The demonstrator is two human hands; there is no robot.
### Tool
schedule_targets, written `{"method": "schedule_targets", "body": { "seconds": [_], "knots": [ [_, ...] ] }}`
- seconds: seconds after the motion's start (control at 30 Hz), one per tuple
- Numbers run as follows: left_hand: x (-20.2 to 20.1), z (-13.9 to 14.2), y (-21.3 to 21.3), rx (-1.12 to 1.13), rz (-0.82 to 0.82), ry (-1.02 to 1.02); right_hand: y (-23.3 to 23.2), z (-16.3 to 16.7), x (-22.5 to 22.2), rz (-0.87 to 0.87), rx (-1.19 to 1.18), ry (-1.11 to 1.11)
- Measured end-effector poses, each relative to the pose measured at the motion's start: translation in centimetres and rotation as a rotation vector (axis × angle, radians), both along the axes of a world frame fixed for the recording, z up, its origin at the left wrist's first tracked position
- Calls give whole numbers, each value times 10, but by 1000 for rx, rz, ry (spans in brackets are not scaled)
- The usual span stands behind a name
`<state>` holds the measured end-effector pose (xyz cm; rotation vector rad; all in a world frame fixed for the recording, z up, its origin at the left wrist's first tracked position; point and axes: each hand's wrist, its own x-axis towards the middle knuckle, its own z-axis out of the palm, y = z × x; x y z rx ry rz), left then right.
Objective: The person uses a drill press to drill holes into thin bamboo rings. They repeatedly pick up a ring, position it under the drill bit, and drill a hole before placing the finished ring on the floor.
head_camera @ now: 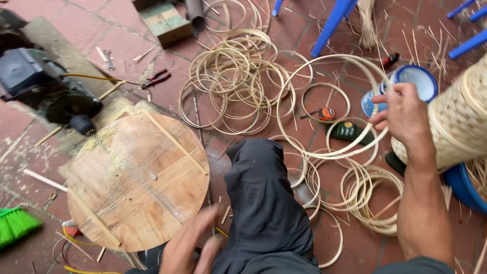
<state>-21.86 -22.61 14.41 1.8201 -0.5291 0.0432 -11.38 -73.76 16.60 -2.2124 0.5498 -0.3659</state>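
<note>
Right hand [403, 114] grips a large bamboo hoop [329, 106] at right; blurred left hand [195, 246] near, fingers loosely apart, empty.

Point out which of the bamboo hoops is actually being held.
The big hoop in the right hand, gripped at its right edge. It is lifted and much wider than the smaller hoops lying loose on the brick floor.

left hand [195, 248] at bottom center is pure motion blur, can't make out the fingers. Woven bamboo basket [456, 119] and green plastic broom [15, 226] run off the right and left edges.
</note>
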Motion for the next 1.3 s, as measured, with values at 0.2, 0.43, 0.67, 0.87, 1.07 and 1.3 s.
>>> {"method": "schedule_targets", "body": {
  "seconds": [0.2,0.43,0.67,0.87,1.07,1.3],
  "knots": [
    [109,-20,-134,-248,-141,291,32,15,13,129,192,-127],
    [93,-39,-151,-380,-369,475,-19,-75,-10,12,368,-95],
    [136,-70,-38,-1095,-220,579,-49,-136,-44,-25,-510,302],
    [90,-73,-41,-1291,-264,289,139,-100,31,560,736,161],
    [60,-71,-21,-1261,-211,-45,304,-64,53,858,524,444],
    [32,-76,51,114,376,-166,379,-78,118,980,58,318]
  ]
}}
